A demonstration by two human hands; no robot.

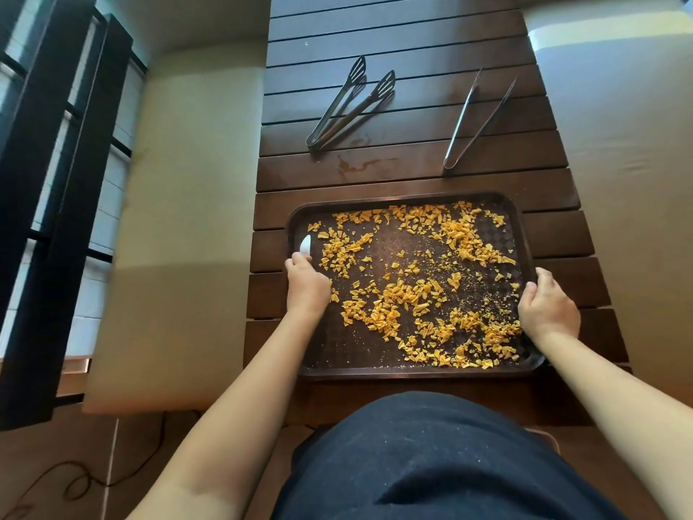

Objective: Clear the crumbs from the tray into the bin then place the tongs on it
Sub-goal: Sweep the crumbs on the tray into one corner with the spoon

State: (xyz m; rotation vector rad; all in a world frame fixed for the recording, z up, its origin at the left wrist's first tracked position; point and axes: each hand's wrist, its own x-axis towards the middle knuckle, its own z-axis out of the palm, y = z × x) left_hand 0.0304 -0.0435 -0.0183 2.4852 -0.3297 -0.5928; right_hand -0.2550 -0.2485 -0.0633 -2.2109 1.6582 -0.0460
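A dark brown tray lies on the slatted wooden table, strewn with several orange crumbs. My left hand is at the tray's left rim and grips a small white spoon-like scraper whose tip points away from me. My right hand grips the tray's right rim, thumb inside. Two pairs of metal tongs lie beyond the tray: slotted-head tongs at the left and slim pointed tongs at the right. No bin is in view.
The dark wooden table runs away from me between two beige cushioned benches. A dark window frame stands at the far left. A wet-looking stain marks the table between the tongs and the tray.
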